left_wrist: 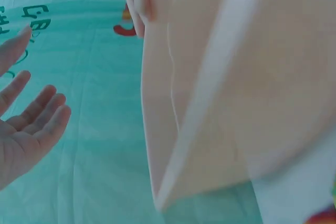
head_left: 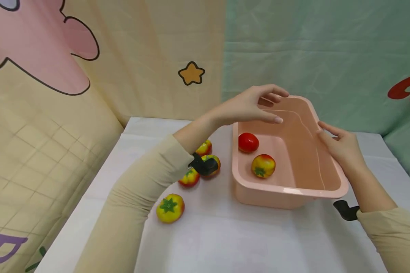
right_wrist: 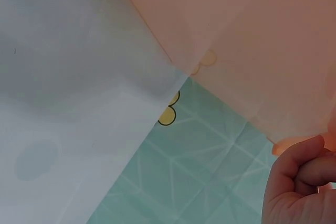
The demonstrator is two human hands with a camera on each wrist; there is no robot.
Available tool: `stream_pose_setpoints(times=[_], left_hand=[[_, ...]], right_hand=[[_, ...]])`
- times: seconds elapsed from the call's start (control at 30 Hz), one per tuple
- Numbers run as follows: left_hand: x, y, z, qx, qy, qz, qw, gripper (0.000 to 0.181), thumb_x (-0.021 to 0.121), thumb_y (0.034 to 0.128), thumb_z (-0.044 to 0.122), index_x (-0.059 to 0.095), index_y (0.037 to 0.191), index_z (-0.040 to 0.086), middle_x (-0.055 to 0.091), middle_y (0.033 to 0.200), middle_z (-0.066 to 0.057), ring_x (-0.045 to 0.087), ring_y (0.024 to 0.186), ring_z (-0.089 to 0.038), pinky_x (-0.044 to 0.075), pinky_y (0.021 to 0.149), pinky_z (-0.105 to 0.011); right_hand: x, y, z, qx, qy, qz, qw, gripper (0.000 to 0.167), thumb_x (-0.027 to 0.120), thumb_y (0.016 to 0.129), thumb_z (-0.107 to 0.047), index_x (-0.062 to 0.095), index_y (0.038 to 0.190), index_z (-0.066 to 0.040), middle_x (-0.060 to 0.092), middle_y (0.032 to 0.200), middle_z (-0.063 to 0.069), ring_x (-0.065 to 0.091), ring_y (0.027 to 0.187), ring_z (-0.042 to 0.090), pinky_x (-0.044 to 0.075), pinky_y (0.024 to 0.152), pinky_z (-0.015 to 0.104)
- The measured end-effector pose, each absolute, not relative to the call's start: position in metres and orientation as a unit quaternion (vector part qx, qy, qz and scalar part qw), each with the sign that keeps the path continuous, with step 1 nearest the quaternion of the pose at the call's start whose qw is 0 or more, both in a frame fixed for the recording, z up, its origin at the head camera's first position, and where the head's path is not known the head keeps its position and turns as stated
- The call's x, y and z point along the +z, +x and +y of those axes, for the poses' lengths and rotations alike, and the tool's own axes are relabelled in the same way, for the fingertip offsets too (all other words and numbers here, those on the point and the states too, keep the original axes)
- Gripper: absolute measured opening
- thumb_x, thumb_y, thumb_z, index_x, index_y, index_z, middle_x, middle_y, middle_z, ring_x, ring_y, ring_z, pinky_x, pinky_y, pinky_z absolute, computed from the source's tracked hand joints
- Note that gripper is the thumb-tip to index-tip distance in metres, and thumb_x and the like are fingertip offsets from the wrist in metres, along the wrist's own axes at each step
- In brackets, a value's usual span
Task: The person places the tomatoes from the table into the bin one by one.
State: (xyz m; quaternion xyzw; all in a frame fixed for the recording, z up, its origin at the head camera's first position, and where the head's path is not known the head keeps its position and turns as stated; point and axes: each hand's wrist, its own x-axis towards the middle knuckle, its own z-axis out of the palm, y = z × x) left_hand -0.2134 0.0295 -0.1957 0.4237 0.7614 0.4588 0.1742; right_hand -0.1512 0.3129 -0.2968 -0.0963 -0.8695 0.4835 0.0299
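A pink basin point(head_left: 264, 189) stands on the table, with a red tomato point(head_left: 248, 142) and a yellow-red one point(head_left: 263, 166) inside. The left hand point(head_left: 256, 104) is over the basin's back left part, fingers apart and slightly bent, holding nothing; in the left wrist view the hand point(left_wrist: 31, 129) is beside the basin point(left_wrist: 157, 103), not touching it. The right hand point(head_left: 343, 146) grips the basin's right rim, thumb at the inner side. In the right wrist view the right hand's point(right_wrist: 299, 187) fingers curl at the basin point(right_wrist: 252, 40) edge.
Several yellow-red tomatoes lie on the white table point(head_left: 205, 235) left of the basin, one point(head_left: 170, 208) nearer the front, others point(head_left: 189, 178) partly behind the left forearm. Printed cloth point(head_left: 157, 57) hangs behind the table. Black straps are on both wrists.
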Motion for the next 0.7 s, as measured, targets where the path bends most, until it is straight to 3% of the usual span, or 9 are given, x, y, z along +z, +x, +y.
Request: stream_pose_setpoints(times=[0.2, 0.37, 0.7], left_hand=[[-0.199, -0.208, -0.033, 0.45, 0.424, 0.771, 0.152, 0.055, 0.07, 0.0831, 0.016, 0.047, 0.133, 0.011, 0.05, 0.13, -0.001, 0.048, 0.118, -0.012, 0.045, 0.093, -0.027], [-0.214, -0.207, -0.086, 0.453, 0.377, 0.791, 0.166, 0.055, 0.069, 0.084, 0.013, 0.046, 0.133, 0.012, 0.049, 0.132, 0.0, 0.047, 0.121, -0.014, 0.042, 0.098, -0.036], [-0.298, -0.21, -0.171, 0.472, 0.271, 0.802, 0.246, 0.06, 0.07, 0.0841, 0.014, 0.042, 0.137, 0.012, 0.041, 0.14, -0.007, 0.039, 0.129, -0.028, 0.04, 0.1, -0.041]], right_hand=[[-0.295, -0.151, 0.314, 0.485, -0.098, -0.868, 0.028, 0.068, 0.054, 0.089, -0.049, 0.035, 0.144, -0.014, 0.058, 0.068, -0.027, 0.062, 0.062, -0.002, 0.052, 0.056, 0.02], [-0.294, -0.15, 0.314, 0.485, -0.099, -0.868, 0.032, 0.066, 0.054, 0.089, -0.047, 0.036, 0.143, -0.014, 0.058, 0.066, -0.028, 0.062, 0.06, -0.002, 0.051, 0.054, 0.019], [-0.295, -0.15, 0.313, 0.494, -0.095, -0.863, 0.044, 0.061, 0.055, 0.09, -0.043, 0.038, 0.142, -0.015, 0.058, 0.064, -0.03, 0.06, 0.06, -0.005, 0.05, 0.054, 0.017]])
